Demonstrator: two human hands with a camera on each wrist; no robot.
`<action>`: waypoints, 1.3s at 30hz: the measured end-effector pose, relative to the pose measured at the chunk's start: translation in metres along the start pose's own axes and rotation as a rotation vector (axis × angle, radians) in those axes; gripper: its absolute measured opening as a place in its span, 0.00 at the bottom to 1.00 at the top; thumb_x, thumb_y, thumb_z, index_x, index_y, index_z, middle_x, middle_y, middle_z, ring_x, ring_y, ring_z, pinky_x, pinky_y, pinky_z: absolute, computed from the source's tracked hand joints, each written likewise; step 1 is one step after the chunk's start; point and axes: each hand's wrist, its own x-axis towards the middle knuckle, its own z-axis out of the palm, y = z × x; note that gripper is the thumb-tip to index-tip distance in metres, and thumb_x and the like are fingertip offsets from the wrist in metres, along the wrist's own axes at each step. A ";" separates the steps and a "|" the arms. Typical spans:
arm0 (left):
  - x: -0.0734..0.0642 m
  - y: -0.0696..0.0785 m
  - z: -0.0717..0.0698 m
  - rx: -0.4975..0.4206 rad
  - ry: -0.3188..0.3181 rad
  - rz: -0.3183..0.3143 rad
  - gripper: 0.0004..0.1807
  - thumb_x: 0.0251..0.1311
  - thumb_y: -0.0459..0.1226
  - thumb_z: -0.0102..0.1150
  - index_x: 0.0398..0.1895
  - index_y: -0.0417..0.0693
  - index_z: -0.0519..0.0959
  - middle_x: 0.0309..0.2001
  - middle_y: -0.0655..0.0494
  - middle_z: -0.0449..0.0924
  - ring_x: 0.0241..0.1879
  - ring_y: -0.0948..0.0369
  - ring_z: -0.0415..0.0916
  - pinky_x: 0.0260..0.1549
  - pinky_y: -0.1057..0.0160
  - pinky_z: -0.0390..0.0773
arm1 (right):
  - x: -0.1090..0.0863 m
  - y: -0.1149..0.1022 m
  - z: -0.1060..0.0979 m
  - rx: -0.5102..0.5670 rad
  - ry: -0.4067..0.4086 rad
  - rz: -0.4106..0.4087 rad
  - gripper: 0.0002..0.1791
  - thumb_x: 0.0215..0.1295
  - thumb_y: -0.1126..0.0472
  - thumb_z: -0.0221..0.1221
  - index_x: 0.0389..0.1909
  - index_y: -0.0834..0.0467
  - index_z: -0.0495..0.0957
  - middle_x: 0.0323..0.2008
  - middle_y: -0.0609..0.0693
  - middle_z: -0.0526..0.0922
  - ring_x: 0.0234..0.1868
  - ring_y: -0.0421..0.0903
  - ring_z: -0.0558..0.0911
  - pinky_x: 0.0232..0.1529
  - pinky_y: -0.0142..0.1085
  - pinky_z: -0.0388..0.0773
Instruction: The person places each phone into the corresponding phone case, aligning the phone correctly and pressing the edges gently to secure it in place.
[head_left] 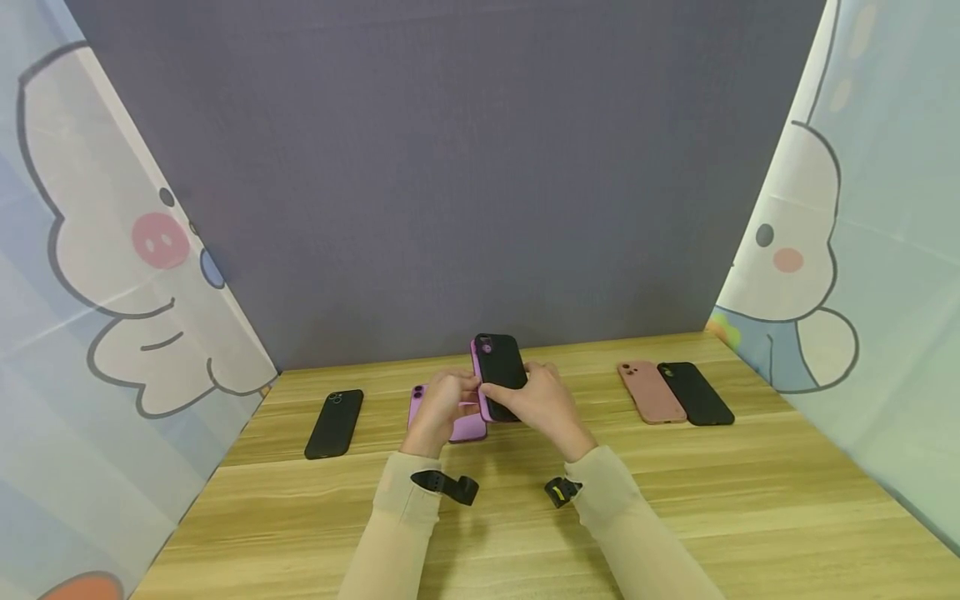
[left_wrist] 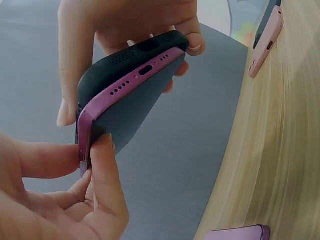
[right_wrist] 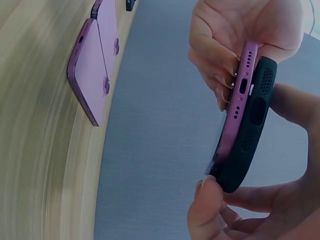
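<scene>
A purple phone and a black phone case are held together above the table, case side facing up in the head view. The case sits skewed on the phone's back, with a gap between them along part of the bottom edge. My left hand pinches the phone's long left edge between thumb and fingers. Thumb across the case, my right hand grips case and phone from the right side. The left wrist view shows the phone's port and speaker holes beside the case's cutouts.
Two purple phones lie side by side on the wooden table, below the left hand. A black phone case lies at the left. At the right, a pink case lies against another black one. A grey panel stands behind.
</scene>
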 end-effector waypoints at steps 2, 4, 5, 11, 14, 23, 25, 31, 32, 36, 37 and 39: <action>0.000 0.000 0.000 -0.005 -0.001 0.002 0.10 0.69 0.29 0.50 0.47 0.30 0.76 0.35 0.50 0.77 0.34 0.57 0.77 0.36 0.62 0.80 | 0.000 0.000 0.000 0.008 -0.002 -0.006 0.50 0.56 0.31 0.67 0.65 0.68 0.73 0.52 0.63 0.76 0.43 0.54 0.78 0.44 0.49 0.78; -0.001 0.000 0.000 -0.008 -0.002 0.004 0.10 0.69 0.30 0.51 0.47 0.30 0.76 0.35 0.50 0.78 0.33 0.58 0.77 0.35 0.62 0.80 | 0.001 0.002 -0.001 0.029 -0.004 -0.021 0.48 0.58 0.33 0.68 0.64 0.69 0.73 0.51 0.63 0.77 0.43 0.54 0.79 0.44 0.49 0.79; -0.001 0.001 -0.001 -0.011 -0.002 0.004 0.10 0.69 0.29 0.51 0.46 0.30 0.76 0.34 0.51 0.78 0.32 0.58 0.77 0.35 0.62 0.80 | 0.002 0.003 -0.001 0.046 -0.006 -0.029 0.46 0.59 0.35 0.68 0.64 0.69 0.73 0.51 0.63 0.79 0.42 0.53 0.80 0.44 0.49 0.80; -0.003 0.003 -0.001 -0.028 -0.005 0.007 0.09 0.69 0.29 0.51 0.45 0.30 0.77 0.32 0.52 0.78 0.30 0.59 0.77 0.34 0.63 0.80 | 0.011 0.013 -0.005 0.137 -0.002 -0.056 0.30 0.68 0.51 0.66 0.61 0.69 0.76 0.40 0.59 0.83 0.34 0.48 0.81 0.34 0.39 0.79; -0.003 0.004 -0.002 -0.045 -0.010 0.007 0.09 0.69 0.29 0.51 0.44 0.29 0.78 0.31 0.52 0.78 0.30 0.59 0.77 0.33 0.62 0.79 | 0.015 0.017 -0.008 0.249 -0.019 -0.020 0.25 0.70 0.56 0.64 0.60 0.69 0.77 0.41 0.59 0.82 0.35 0.49 0.79 0.32 0.37 0.77; -0.002 0.005 -0.004 -0.111 -0.029 0.010 0.10 0.70 0.29 0.51 0.47 0.27 0.76 0.29 0.54 0.77 0.29 0.61 0.76 0.34 0.62 0.78 | 0.017 0.024 -0.013 0.611 -0.186 0.094 0.19 0.72 0.56 0.61 0.53 0.68 0.81 0.41 0.58 0.83 0.35 0.49 0.80 0.34 0.39 0.77; -0.003 0.005 -0.004 -0.121 -0.032 0.012 0.11 0.70 0.29 0.50 0.47 0.27 0.76 0.28 0.55 0.77 0.28 0.61 0.76 0.34 0.62 0.78 | 0.017 0.025 -0.013 0.645 -0.212 0.094 0.19 0.73 0.57 0.60 0.52 0.69 0.82 0.41 0.57 0.82 0.35 0.50 0.80 0.34 0.38 0.77; -0.004 0.006 -0.003 -0.131 -0.033 0.009 0.10 0.70 0.29 0.50 0.45 0.28 0.77 0.29 0.54 0.78 0.29 0.60 0.76 0.35 0.62 0.78 | 0.016 0.025 -0.014 0.682 -0.239 0.103 0.18 0.75 0.57 0.58 0.49 0.71 0.82 0.41 0.57 0.80 0.34 0.50 0.78 0.34 0.39 0.76; -0.004 0.006 -0.003 -0.134 -0.033 0.007 0.09 0.70 0.29 0.50 0.45 0.29 0.77 0.29 0.54 0.78 0.29 0.60 0.77 0.35 0.61 0.78 | 0.016 0.024 -0.014 0.687 -0.238 0.108 0.18 0.75 0.57 0.57 0.48 0.71 0.83 0.40 0.57 0.80 0.34 0.50 0.77 0.35 0.39 0.76; -0.004 0.006 -0.003 -0.133 -0.039 0.009 0.10 0.70 0.29 0.50 0.45 0.29 0.77 0.31 0.53 0.79 0.30 0.59 0.77 0.36 0.60 0.79 | 0.016 0.023 -0.014 0.699 -0.233 0.124 0.18 0.75 0.58 0.57 0.47 0.70 0.83 0.41 0.56 0.80 0.35 0.50 0.76 0.35 0.39 0.75; -0.004 0.007 -0.003 -0.132 -0.042 0.011 0.10 0.70 0.29 0.50 0.46 0.29 0.77 0.31 0.53 0.80 0.31 0.59 0.78 0.37 0.60 0.79 | 0.017 0.023 -0.013 0.701 -0.231 0.126 0.18 0.75 0.58 0.57 0.47 0.70 0.82 0.41 0.56 0.80 0.35 0.50 0.76 0.35 0.38 0.76; -0.004 0.007 -0.003 -0.126 -0.048 0.012 0.11 0.70 0.29 0.50 0.47 0.29 0.77 0.32 0.54 0.80 0.31 0.59 0.78 0.37 0.60 0.80 | 0.017 0.022 -0.013 0.709 -0.226 0.131 0.18 0.75 0.58 0.57 0.48 0.71 0.82 0.41 0.56 0.80 0.35 0.49 0.77 0.36 0.38 0.76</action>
